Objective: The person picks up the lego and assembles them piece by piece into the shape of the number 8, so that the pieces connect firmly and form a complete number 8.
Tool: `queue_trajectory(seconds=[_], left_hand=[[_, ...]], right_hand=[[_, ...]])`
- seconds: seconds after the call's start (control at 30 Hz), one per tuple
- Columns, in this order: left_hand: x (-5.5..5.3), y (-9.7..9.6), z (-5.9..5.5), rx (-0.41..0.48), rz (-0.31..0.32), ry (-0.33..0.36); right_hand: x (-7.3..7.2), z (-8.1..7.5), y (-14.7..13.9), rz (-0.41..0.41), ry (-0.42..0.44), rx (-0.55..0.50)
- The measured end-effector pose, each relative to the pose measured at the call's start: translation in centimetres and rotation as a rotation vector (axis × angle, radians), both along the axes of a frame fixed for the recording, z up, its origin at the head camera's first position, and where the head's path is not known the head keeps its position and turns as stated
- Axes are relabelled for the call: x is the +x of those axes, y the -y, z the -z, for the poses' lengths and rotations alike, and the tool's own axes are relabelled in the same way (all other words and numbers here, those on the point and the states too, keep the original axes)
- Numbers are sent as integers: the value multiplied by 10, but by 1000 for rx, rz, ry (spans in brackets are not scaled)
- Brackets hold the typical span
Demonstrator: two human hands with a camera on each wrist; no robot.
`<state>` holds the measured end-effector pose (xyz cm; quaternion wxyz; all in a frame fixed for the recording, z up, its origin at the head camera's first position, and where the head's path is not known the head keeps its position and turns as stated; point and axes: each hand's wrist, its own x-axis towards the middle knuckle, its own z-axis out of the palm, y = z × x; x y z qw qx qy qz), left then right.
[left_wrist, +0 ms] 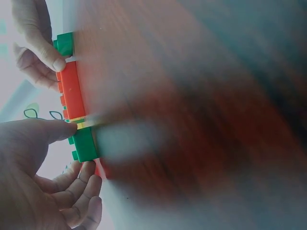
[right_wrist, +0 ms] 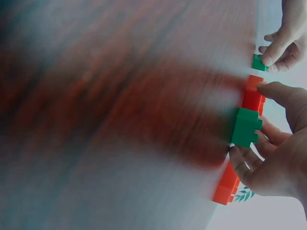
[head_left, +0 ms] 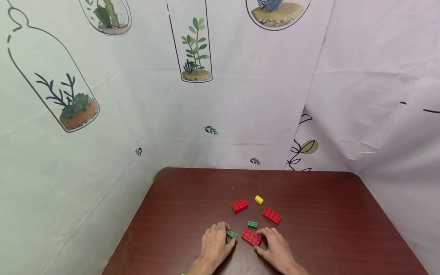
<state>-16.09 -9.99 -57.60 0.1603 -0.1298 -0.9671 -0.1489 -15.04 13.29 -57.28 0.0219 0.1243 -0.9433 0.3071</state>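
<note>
Bkgd cloth [head_left: 237, 110] has printed jars [head_left: 41, 53] w/ plants [head_left: 196, 49] inside. On brown tbl [head_left: 343, 214], L hand [head_left: 215, 243] pinches green brick [head_left: 232, 234], fingers nearly closed; R hand [head_left: 276, 249], thumb + fingers bent, grips red brick [head_left: 250, 237] just beside, betw. hands.

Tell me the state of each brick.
Left green brick: pinched by left hand
Near red brick: gripped by right hand
Middle green brick: unheld, studs up
Right green brick: studs up, grip unclear
Left red brick: unheld, studs up
Right red brick: unheld, studs up
Yellow brick: unheld
</note>
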Motion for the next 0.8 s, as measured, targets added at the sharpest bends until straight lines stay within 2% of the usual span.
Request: queue_trajectory(seconds=[0.23, 0.4, 0.5, 0.7, 0.8], left_hand=[[0, 0, -1, 10, 13, 6], [0, 1, -1, 18, 35, -14], [0, 1, 0, 25, 52, -51], [-3, 1, 2, 45, 89, -168], [-4, 1, 2, 54, 103, -182]], right_hand=[[-2, 0, -2, 2, 27, -21], [-2, -1, -3, 2, 34, -37], [-1, -1, -3, 5, 38, -43], [-2, 0, -4, 10, 45, -52], [-2, 0, -4, 12, 40, -56]])
